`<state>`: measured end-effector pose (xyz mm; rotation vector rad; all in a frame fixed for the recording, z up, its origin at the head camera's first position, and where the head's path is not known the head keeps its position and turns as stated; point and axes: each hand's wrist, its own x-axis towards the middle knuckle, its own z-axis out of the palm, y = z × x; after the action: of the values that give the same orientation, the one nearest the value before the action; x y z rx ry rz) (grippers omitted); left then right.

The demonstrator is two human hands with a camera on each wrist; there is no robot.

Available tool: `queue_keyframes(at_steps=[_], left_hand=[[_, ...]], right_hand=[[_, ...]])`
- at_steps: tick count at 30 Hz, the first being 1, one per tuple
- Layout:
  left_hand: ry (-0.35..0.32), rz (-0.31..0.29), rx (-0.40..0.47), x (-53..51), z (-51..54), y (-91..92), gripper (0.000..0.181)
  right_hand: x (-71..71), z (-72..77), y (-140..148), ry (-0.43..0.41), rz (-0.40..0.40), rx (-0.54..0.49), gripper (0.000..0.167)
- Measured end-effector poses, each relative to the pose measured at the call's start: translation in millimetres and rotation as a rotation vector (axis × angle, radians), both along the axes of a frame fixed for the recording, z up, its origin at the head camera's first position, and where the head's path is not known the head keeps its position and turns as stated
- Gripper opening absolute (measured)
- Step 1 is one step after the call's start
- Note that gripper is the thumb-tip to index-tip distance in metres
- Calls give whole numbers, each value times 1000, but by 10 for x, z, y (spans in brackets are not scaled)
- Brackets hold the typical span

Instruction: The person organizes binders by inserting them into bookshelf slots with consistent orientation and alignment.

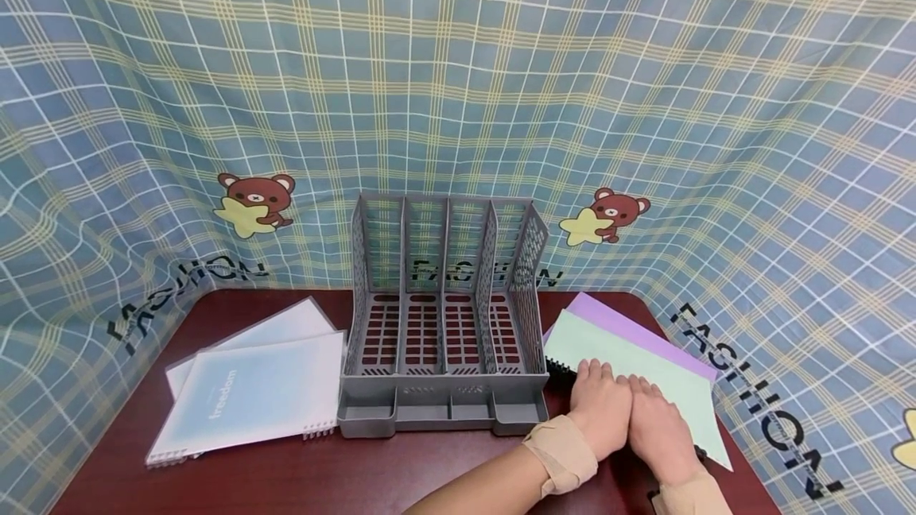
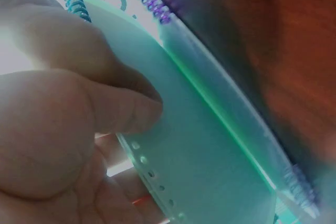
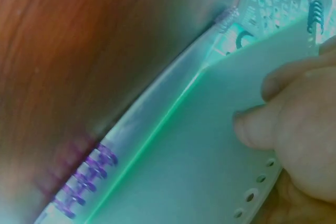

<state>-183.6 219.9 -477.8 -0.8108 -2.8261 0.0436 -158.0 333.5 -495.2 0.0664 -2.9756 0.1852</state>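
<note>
A light green spiral notebook (image 1: 608, 344) with black rings lies over a purple notebook (image 1: 597, 310) at the right of the table. My left hand (image 1: 603, 408) and my right hand (image 1: 660, 429) are side by side, gripping the green notebook's near, ring-bound edge. In the left wrist view, my thumb presses the green cover (image 2: 199, 140) while fingers show behind the punched edge. The right wrist view has the same pinch, thumb on the cover (image 3: 194, 150). That near edge is raised; purple rings (image 3: 92, 174) of the lower notebook show beyond it.
A grey desk file organizer (image 1: 447, 384) with upright dividers and front trays stands mid-table, just left of the green notebook. Two pale blue notebooks, the upper one marked "freedom" (image 1: 250, 396), overlap at the left. A checked curtain (image 1: 458, 102) surrounds the dark red table (image 1: 401, 471).
</note>
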Motion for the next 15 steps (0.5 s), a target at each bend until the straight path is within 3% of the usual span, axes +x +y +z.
queue_keyframes(at_steps=[10,15], left_hand=[[59,-67,93,25,202,-59,43],[128,-114,163,72,358,-119,34]], right_hand=[[27,179,51,126,22,-35,42],[70,277,89,181,25,-68,35]])
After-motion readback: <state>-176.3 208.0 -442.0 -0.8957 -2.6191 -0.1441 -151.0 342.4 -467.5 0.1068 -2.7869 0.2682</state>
